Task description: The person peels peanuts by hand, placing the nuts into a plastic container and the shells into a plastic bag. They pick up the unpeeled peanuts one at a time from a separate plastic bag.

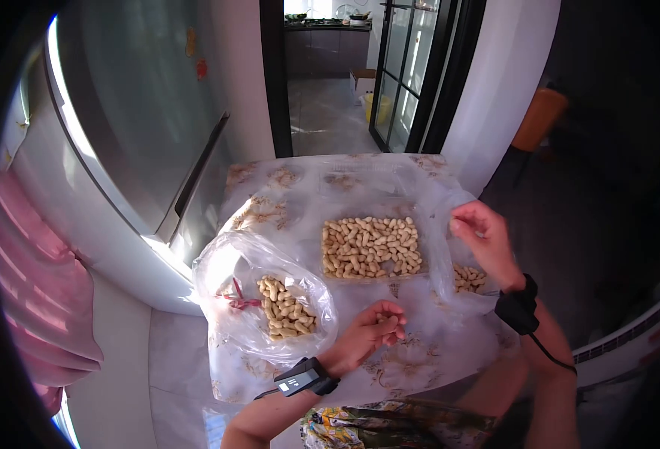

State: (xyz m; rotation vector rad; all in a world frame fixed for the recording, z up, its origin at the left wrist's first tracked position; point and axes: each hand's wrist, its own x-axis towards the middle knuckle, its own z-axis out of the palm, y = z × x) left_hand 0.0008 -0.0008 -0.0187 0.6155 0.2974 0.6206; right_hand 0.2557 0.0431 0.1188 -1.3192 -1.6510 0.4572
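Observation:
My left hand (375, 331) is curled closed above the tablecloth, between a plastic bag and a clear box. A pale bit that looks like a peanut (381, 319) shows between its thumb and fingers. To the right, my right hand (484, 238) is raised with fingertips pinched together beside a second clear bag (440, 258); what they hold, if anything, is too small to make out. Unshelled peanuts (371, 245) fill much of the clear plastic box (371, 277). More peanuts (285, 308) lie in the open left bag (229, 329), and several (468, 278) in the right bag.
A flowered cloth covers the table (405, 367). Red ties (240, 297) lie in the left bag. Beyond the left edge stands a fridge-like appliance (143, 112). Behind the table, a glass door (408, 75) stands open to a kitchen. An orange stool (539, 118) is at far right.

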